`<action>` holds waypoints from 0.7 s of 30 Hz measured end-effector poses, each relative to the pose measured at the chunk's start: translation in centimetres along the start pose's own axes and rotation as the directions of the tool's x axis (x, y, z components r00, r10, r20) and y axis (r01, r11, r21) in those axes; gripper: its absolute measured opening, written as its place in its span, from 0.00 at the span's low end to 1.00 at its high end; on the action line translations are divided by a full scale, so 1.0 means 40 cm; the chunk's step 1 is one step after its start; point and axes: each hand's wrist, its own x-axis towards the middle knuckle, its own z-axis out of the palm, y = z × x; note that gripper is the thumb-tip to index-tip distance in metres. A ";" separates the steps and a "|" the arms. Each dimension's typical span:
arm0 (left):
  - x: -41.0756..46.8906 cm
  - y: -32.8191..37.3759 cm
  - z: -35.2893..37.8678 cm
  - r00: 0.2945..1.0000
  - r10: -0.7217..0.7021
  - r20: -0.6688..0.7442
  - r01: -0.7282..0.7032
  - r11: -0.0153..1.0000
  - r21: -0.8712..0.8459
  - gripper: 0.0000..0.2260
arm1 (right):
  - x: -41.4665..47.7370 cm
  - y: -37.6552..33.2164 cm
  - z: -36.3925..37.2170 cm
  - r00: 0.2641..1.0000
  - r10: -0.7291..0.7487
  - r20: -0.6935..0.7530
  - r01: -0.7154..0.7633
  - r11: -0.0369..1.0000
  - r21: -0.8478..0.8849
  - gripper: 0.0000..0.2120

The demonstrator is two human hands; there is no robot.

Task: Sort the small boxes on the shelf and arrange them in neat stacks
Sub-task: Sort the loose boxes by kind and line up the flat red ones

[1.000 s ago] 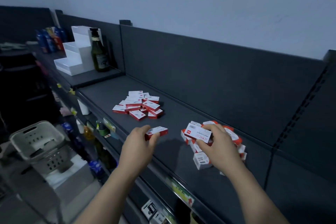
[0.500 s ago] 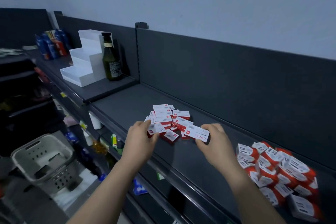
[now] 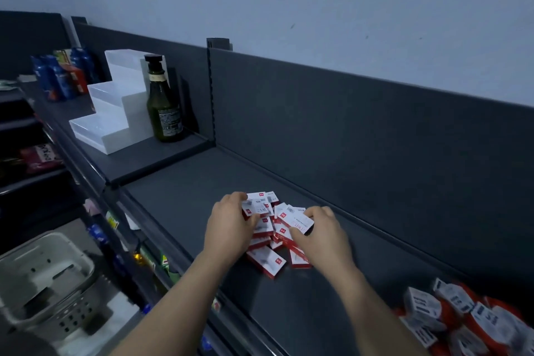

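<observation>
A: Where are the boxes?

B: Loose red-and-white pile (image 3: 271, 228) mid-shelf (image 3: 179, 196), messy, boxes overlapping at all angles. One flat box (image 3: 265, 261) lies at the near edge of the pile. A second heap (image 3: 462, 318) with orange-red packs sits well apart, bottom right, same shelf.

A: Hands?

B: Left hand (image 3: 231, 225) on the left side of the pile, fingers curled over a white-topped box (image 3: 255, 206), thumb side pressed to it. Looks like a closed grip on that box, though the underside is hidden. Right hand (image 3: 320, 235) on the right side, fingers pinching a long white-faced box (image 3: 297, 221) by its edges, lifted slightly above the others.

A: Handling?

B: My guess is thin cardboard cartons: light, stiff enough to stack, but corners would dent under a hard squeeze. Glossy faces could slide off each other, so stacks may skid. Best hold is across the short edges or the long sides, thumb opposite fingers, not pressing on the flat face.

A: Progress?

B: Early, judging by the layout; no neat stack visible yet.

A: Clutter?

B: Green bottle (image 3: 164, 107) and a white stepped display riser (image 3: 115, 118) on the next shelf section left, basket (image 3: 43, 283) below. None near the pile.
</observation>
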 end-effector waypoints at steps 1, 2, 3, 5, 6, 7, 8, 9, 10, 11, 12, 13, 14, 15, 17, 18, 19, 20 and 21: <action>0.007 -0.005 0.011 1.000 -0.004 0.005 0.004 1.000 0.006 0.19 | 0.007 0.003 0.008 1.000 0.000 0.003 0.000 1.000 -0.011 0.13; 0.013 -0.009 0.021 1.000 -0.004 0.007 0.004 1.000 0.012 0.19 | 0.013 0.004 0.013 1.000 0.000 0.003 0.000 1.000 -0.025 0.13; 0.017 -0.012 0.028 1.000 -0.002 0.010 0.002 1.000 0.018 0.18 | 0.019 0.006 0.016 1.000 0.002 0.003 -0.002 0.999 -0.040 0.14; 0.026 -0.019 0.038 1.000 0.001 0.019 -0.002 1.000 0.024 0.18 | 0.028 0.006 0.022 1.000 -0.004 0.000 0.004 0.998 -0.065 0.16; 0.028 -0.024 0.042 1.000 0.001 0.029 -0.002 1.000 0.025 0.18 | 0.029 0.004 0.024 1.000 -0.008 0.005 0.009 0.997 -0.071 0.18; 0.028 -0.029 0.045 0.999 0.004 0.037 -0.005 1.000 0.029 0.18 | 0.027 0.002 0.025 1.000 -0.012 0.013 0.013 0.998 -0.067 0.19; 0.027 -0.032 0.047 0.999 0.011 0.043 -0.013 0.999 0.037 0.18 | 0.023 0.000 0.024 1.000 -0.014 0.022 0.015 0.998 -0.054 0.20; 0.026 -0.033 0.047 0.999 0.021 0.046 -0.023 0.999 0.042 0.18 | 0.020 -0.001 0.024 0.999 -0.013 0.032 0.014 0.999 -0.034 0.20; 0.025 -0.034 0.045 0.998 0.037 0.046 -0.039 0.998 0.045 0.18 | 0.015 -0.005 0.020 0.999 -0.012 0.039 0.013 1.000 -0.013 0.20; 0.026 -0.035 0.044 0.997 0.059 0.039 -0.061 0.997 0.050 0.18 | 0.011 -0.006 0.016 0.999 -0.006 0.043 0.006 1.000 0.008 0.20; 0.027 -0.036 0.041 0.996 0.088 0.031 -0.090 0.994 0.058 0.18 | 0.006 -0.008 0.010 0.999 0.002 0.040 -0.003 1.000 0.026 0.20; 0.027 -0.035 0.037 0.992 0.124 0.024 -0.125 0.990 0.068 0.18 | 0.000 -0.008 0.005 1.000 0.009 0.026 -0.010 0.999 0.042 0.19; 0.027 -0.033 0.032 0.986 0.164 0.020 -0.165 0.983 0.079 0.18 | -0.009 -0.006 -0.001 1.000 0.010 0.001 -0.010 0.999 0.051 0.18; 0.027 -0.029 0.026 0.978 0.207 0.020 -0.208 0.974 0.087 0.17 | -0.020 -0.004 -0.006 1.000 0.009 -0.029 -0.008 0.999 0.052 0.17; 0.023 -0.014 0.016 0.954 0.297 0.033 -0.299 0.949 0.096 0.15 | -0.049 -0.002 -0.020 0.994 0.008 -0.105 -0.006 1.000 0.025 0.16; 0.020 -0.004 0.010 0.938 0.344 0.046 -0.347 0.933 0.097 0.14 | -0.064 -0.001 -0.028 0.989 0.012 -0.146 -0.012 1.000 -0.002 0.16; 0.016 0.007 0.006 0.917 0.394 0.060 -0.398 0.912 0.096 0.13 | -0.079 0.000 -0.039 0.984 0.023 -0.174 -0.029 0.999 -0.032 0.17; 0.011 0.017 0.003 0.894 0.443 0.074 -0.448 0.889 0.096 0.12 | -0.097 -0.002 -0.053 0.981 0.038 -0.189 -0.051 0.997 -0.065 0.18; 0.006 0.025 0.003 0.868 0.489 0.084 -0.495 0.863 0.096 0.11 | -0.116 -0.003 -0.067 0.980 0.058 -0.190 -0.078 0.992 -0.097 0.20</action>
